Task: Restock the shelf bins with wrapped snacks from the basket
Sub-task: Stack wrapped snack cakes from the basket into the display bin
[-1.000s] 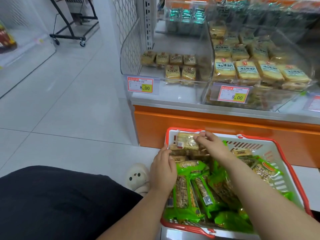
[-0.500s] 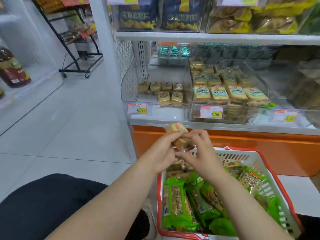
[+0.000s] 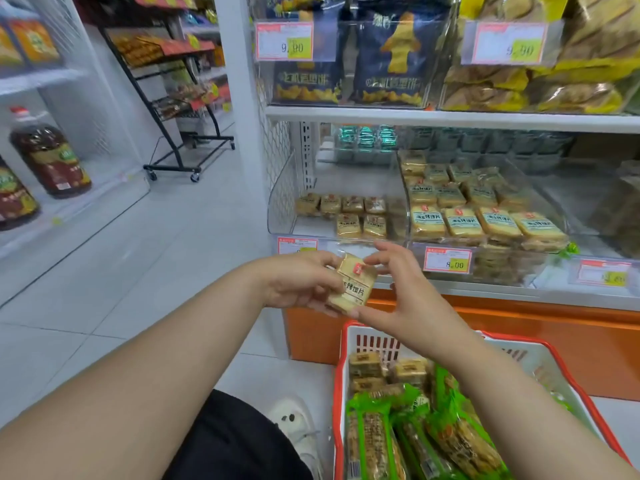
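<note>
My left hand (image 3: 298, 284) grips a small stack of yellow wrapped snack packs (image 3: 354, 284) from the left side. My right hand (image 3: 401, 292) pinches the same stack between thumb below and fingers on top. The stack hovers just in front of the left clear shelf bin (image 3: 284, 199), which holds a few matching packs (image 3: 349, 214) at its back. The neighbouring bin (image 3: 485, 220) is nearly full of larger yellow packs. Below, the red-rimmed white basket (image 3: 367, 341) holds more yellow packs (image 3: 384, 370) and green wrapped bars (image 3: 426, 441).
An orange shelf base (image 3: 519, 337) runs under the bins. The upper shelf (image 3: 450, 117) carries blue and yellow snack bags. A black wheeled rack (image 3: 180, 140) and oil bottles (image 3: 48, 157) stand to the left across the tiled floor (image 3: 138, 258). My knee and white shoe (image 3: 294, 424) are beside the basket.
Both hands lifted the yellow packs out of the basket and carried them up toward the left bin. My view tilted up to the shelves.
</note>
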The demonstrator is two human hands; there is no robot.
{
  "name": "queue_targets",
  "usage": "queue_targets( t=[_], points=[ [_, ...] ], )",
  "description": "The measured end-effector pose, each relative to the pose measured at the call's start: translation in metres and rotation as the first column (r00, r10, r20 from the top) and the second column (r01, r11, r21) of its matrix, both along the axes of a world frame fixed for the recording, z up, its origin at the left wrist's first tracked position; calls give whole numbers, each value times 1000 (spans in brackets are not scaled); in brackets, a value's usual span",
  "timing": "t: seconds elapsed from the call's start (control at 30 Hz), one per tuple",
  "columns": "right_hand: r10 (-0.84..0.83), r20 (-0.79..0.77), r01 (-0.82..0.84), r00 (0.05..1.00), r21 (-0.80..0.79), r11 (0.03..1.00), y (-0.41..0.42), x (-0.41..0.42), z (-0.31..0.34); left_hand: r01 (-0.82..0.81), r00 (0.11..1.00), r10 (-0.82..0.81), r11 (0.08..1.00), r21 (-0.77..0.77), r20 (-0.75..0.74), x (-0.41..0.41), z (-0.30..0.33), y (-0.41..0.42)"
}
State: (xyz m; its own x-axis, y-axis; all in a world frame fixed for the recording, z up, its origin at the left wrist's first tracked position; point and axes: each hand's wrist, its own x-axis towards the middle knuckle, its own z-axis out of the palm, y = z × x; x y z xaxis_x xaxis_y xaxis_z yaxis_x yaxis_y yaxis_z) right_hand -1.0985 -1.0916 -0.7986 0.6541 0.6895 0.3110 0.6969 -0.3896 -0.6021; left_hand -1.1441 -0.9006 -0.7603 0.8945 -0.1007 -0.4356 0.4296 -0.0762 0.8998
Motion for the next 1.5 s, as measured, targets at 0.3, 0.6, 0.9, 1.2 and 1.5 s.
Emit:
queue_targets(
  t=[0.3, 0.6, 0.9, 1.2, 1.5],
  points=[
    [27, 240, 27, 970, -221, 975, 57, 56, 35, -316, 940, 286, 936, 156, 187, 38, 7, 26],
    [-26, -61, 3, 998, -360, 933, 176, 166, 12, -284, 947, -70, 269, 921, 312, 33, -22, 71],
    [55, -3, -46, 998, -608, 792, 194, 201, -14, -311, 935, -68, 321, 895, 349, 34, -26, 79],
    [53, 210, 115, 976, -709, 695, 179, 199, -13, -301, 939, -65, 325, 896, 339, 32, -28, 76],
    [100, 382, 239, 919, -740, 629, 179, 193, -12, -298, 943, -66, 280, 913, 328, 33, -28, 70]
  ],
)
